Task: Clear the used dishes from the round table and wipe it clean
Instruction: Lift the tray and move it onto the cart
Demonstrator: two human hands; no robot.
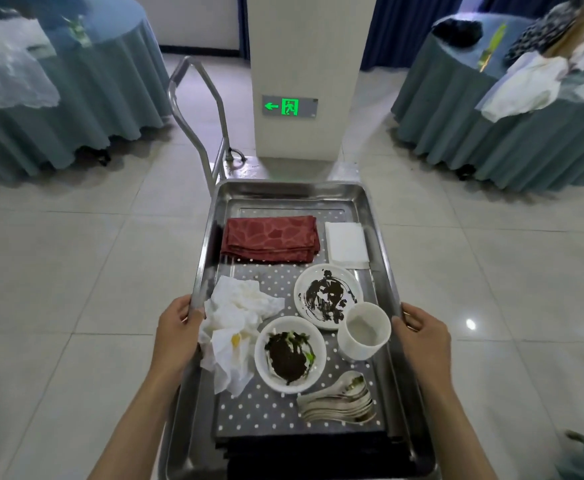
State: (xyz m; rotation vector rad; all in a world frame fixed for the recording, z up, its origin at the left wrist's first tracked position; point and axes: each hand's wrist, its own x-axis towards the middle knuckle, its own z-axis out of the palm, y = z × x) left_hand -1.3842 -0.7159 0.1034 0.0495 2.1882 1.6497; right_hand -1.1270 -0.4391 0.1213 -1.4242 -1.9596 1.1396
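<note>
The left hand (179,327) curls round the left rim of a steel tray (290,187) and the right hand (422,332) grips the opposite rim, thumbs over the edge. The used dishes lie on the tray's dotted liner: a sauce-smeared plate (328,296), a bowl (290,353) with dark leftovers just before it, a white cup (365,330) upright against the plate, stacked spoons (339,400) and crumpled paper napkins (235,323). A folded red cloth (270,239) and a white napkin (347,244) lie at the far end. A trolley handle (197,98) rises beyond the tray; whether the tray rests on the trolley or is carried I cannot tell. The clearing looks done and the load is being moved off. Next, the tray must stay level so the cup keeps its footing, then a cloth goes to the round bench (512,133) for wiping; which draped bench is meant is unclear.
</note>
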